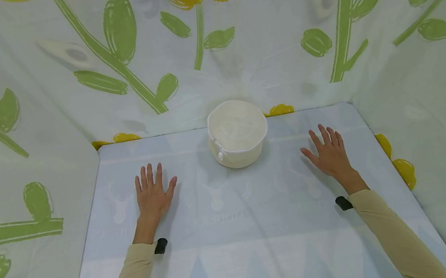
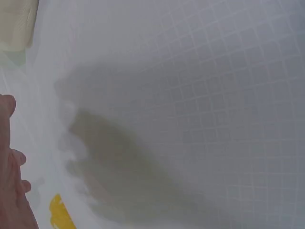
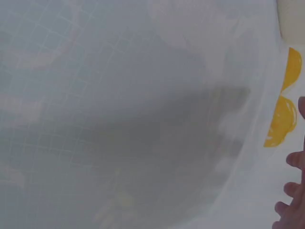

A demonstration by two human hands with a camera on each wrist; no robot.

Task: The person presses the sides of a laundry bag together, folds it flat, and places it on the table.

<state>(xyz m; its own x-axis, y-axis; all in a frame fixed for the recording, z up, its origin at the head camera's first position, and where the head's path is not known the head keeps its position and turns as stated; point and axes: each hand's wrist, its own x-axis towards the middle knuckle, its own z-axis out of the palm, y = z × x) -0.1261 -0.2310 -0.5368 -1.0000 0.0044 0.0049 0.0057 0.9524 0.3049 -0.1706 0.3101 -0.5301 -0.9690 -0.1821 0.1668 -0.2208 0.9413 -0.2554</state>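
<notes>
Floral curtain walls (image 1: 238,62) with yellow flowers and green leaves, pale blue patterned tabletop (image 1: 242,249), soft light

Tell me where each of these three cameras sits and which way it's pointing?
Head: worn on the head, looking down at the table, cream mesh pouch, left hand, right hand, both sleeves.
Left wrist: looks across the tabletop; fingers at its left edge.
Right wrist: the same; fingertips at its right edge.
Shared: a cream corner, probably the pouch, in both wrist views.

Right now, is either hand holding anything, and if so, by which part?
Nothing is held. The left hand and right hand lie flat and open on the table, either side of the basket, not touching it.
</notes>
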